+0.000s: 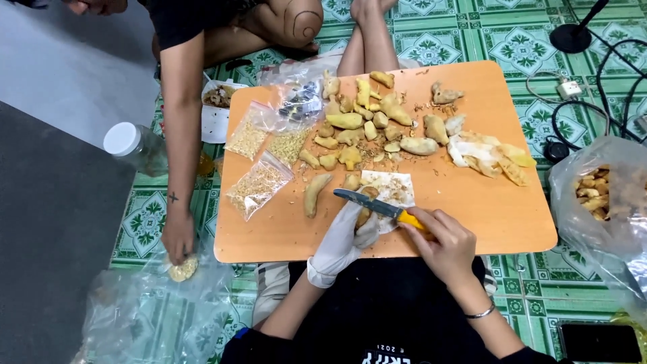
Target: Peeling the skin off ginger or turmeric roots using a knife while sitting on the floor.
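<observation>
Two hands over worktop (472, 222): gloved left hand (342, 241) grasping ginger piece (364, 214); right hand (445, 246) gripping yellow-handled knife (377, 206), blade crossing above the ginger.

A low wooden table with an orange-tan top and rounded corners (499, 222) fills the middle of the frame. It stands on a floor of green patterned tiles with white leaf motifs (519, 47). At left lies a dark grey mat (47, 236), with a pale grey surface (67, 61) above it. Black cables (610, 74) curl at upper right.

clear zip bags (259, 185) on table's left, dark phone (600, 342)
</observation>
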